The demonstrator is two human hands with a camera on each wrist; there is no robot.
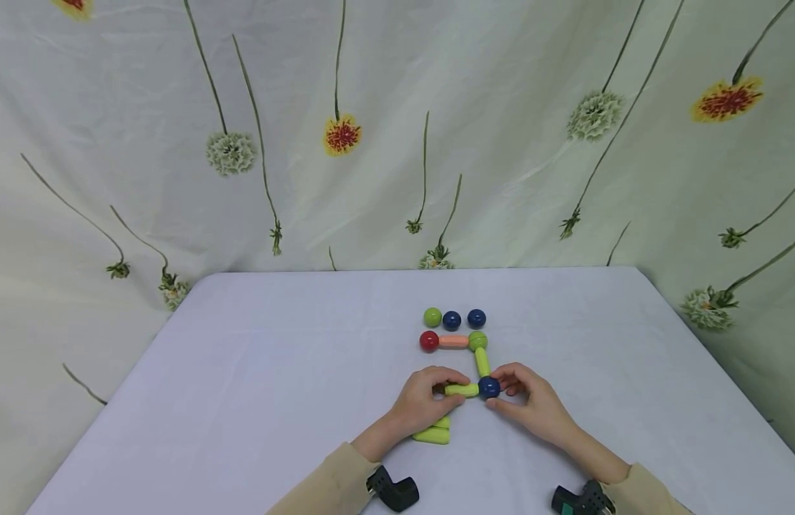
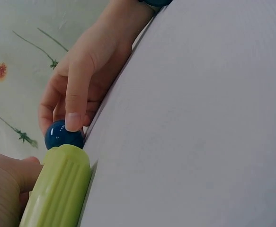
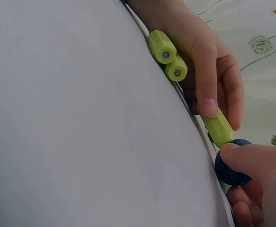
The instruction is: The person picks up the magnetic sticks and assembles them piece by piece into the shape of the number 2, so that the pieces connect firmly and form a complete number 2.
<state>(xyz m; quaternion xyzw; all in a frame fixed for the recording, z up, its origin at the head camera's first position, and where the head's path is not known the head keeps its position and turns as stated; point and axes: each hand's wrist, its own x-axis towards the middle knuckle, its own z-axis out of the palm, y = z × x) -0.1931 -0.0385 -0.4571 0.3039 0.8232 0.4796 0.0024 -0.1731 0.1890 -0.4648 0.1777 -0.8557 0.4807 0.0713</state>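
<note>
My left hand [image 1: 425,399] pinches a yellow-green ribbed rod [image 1: 462,390] between thumb and fingers. One end of that rod meets a dark blue ball [image 1: 489,387], which my right hand [image 1: 531,402] holds between thumb and fingertips from the right. From the blue ball a second yellow-green rod [image 1: 482,362] runs up to a green ball [image 1: 477,340]. A salmon-pink rod [image 1: 453,342] links the green ball to a red ball [image 1: 429,340]. In the right wrist view, the thumb lies across the blue ball [image 3: 232,166] and the left fingers hold the rod [image 3: 218,126].
Behind the joined pieces lie a loose green ball [image 1: 432,317] and two dark blue balls [image 1: 452,320]. Two spare yellow-green rods [image 1: 432,435] lie by my left wrist. A white cloth covers the table [image 1: 294,357], and a flower-printed curtain [image 1: 384,179] hangs behind.
</note>
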